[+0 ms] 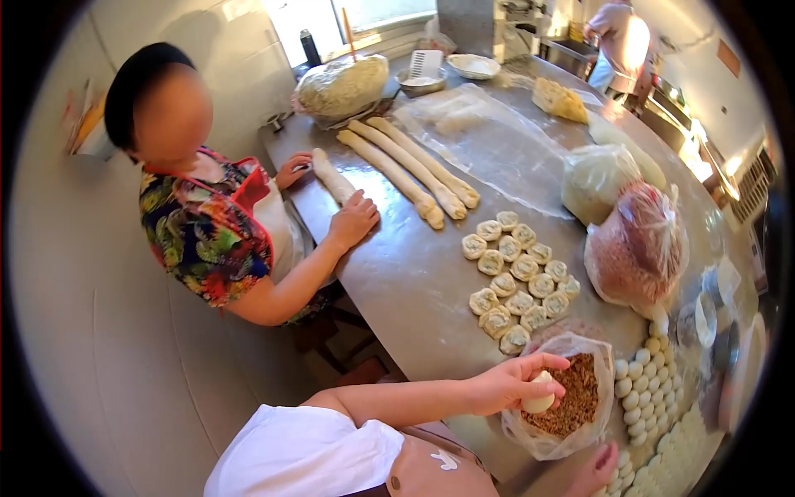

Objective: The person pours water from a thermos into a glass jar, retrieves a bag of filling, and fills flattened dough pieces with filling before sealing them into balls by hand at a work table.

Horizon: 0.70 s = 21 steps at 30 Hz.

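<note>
My left hand (515,386) is closed on a small pale dough ball (539,398), pinched between thumb and fingers. It hangs over a clear plastic bag (530,439) of brown crumbly filling (573,399). Only part of my right hand (598,470) shows at the bottom edge, beside the bag and close to the white dough balls (642,389); how its fingers are set is unclear. Round filled dough pieces (523,267) lie in rows beyond the bag.
Across the table (406,282) a co-worker's hands (354,219) rest on a dough roll (333,176), near three long dough ropes (406,166). Knotted bags with pink filling (633,248) and pale filling (598,184) stand right. Another person (621,41) is at the back.
</note>
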Each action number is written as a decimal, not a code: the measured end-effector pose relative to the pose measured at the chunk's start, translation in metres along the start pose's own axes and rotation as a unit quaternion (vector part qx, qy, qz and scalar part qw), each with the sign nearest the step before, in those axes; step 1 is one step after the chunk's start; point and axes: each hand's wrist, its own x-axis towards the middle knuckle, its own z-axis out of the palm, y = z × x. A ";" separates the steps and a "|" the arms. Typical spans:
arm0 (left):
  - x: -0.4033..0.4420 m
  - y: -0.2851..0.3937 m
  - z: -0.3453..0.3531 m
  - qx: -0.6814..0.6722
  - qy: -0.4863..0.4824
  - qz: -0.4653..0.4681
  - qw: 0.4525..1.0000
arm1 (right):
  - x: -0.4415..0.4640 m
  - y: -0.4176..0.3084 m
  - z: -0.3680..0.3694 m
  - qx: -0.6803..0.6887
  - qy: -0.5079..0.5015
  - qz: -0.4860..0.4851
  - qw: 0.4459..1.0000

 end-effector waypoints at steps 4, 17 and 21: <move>0.004 -0.001 -0.007 0.008 0.008 0.006 1.000 | 0.023 -0.029 -0.017 0.106 0.012 -0.022 0.994; 0.009 0.008 -0.009 0.065 0.131 0.220 0.964 | 0.002 -0.210 0.064 0.447 -0.382 -0.137 0.797; 0.016 0.000 0.002 0.073 0.104 0.324 0.938 | -0.003 -0.229 0.072 0.392 -0.251 -0.075 0.882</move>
